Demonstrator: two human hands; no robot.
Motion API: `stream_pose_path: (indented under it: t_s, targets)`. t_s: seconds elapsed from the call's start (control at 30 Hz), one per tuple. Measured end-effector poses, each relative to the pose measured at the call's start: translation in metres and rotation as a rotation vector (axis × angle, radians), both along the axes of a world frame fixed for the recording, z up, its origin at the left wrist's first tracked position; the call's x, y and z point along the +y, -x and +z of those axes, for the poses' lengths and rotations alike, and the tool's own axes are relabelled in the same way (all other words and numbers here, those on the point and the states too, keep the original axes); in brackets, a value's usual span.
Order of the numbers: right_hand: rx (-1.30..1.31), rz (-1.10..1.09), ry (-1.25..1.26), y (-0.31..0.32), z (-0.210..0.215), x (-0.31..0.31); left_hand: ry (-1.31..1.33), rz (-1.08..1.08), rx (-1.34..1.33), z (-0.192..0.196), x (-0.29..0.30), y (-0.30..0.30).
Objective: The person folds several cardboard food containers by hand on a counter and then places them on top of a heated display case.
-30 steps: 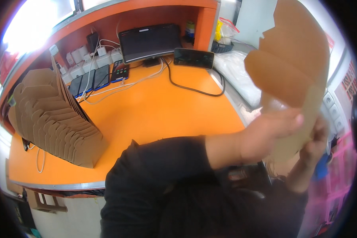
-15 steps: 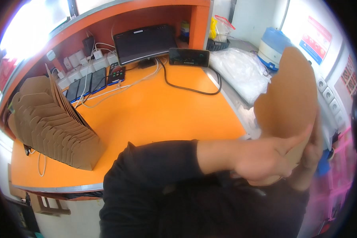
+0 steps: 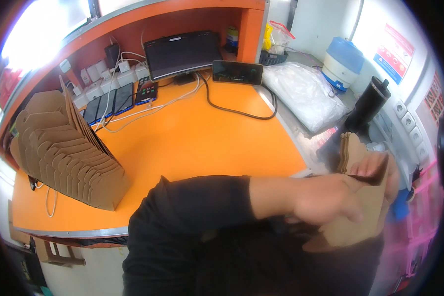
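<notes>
Low at the right, a brown cardboard box (image 3: 360, 217), partly folded, is between my two hands. My left hand (image 3: 325, 200) reaches across from the left and grips its near side, with the thumb lying against the board. My right hand (image 3: 372, 165) holds the upper part, its fingers curled over the inner side by the fold. Some of both hands' fingers are hidden behind the board. Just behind it show the scalloped edges of more brown cardboard pieces (image 3: 350, 148). A nested stack of folded brown cardboard boxes (image 3: 69, 158) stands on the table's left side.
The orange table (image 3: 202, 143) carries a monitor (image 3: 182, 54), several phones (image 3: 118, 101), chargers and loose cables at the back. To the right are a plastic-wrapped pack (image 3: 306, 93), a blue-and-white jug (image 3: 343, 64), a black tumbler (image 3: 370, 101) and wall sockets (image 3: 408, 121).
The cardboard piece that stood tall and flat at the right has come down and is now folded between my hands. The black tumbler and the scalloped pieces behind it have come into sight.
</notes>
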State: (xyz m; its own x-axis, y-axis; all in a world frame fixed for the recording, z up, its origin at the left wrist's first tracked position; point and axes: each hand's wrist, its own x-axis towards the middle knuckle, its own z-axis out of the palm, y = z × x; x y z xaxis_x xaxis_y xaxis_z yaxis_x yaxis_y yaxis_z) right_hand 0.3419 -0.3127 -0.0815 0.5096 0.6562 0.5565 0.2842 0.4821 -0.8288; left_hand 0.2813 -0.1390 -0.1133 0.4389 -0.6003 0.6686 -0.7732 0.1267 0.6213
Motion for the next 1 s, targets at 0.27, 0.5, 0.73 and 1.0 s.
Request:
stream_pose_path:
  t_s: [0.27,0.5,0.73,1.0]
  targets:
    - [-0.194,-0.313,-0.15,0.003,0.006,-0.022,0.632,-0.761,1.227,0.015,-0.006,0.02]
    - [-0.494,-0.518,-0.159,0.011,0.01,-0.029,0.447,-0.449,0.414,0.025,-0.025,0.034]
    - [-0.627,-0.12,-0.212,0.003,0.004,-0.03,0.538,-0.525,0.826,0.012,-0.022,0.035]
    - [-0.169,0.28,0.505,-0.011,0.025,-0.063,0.39,-0.489,1.041,0.025,-0.015,0.033]
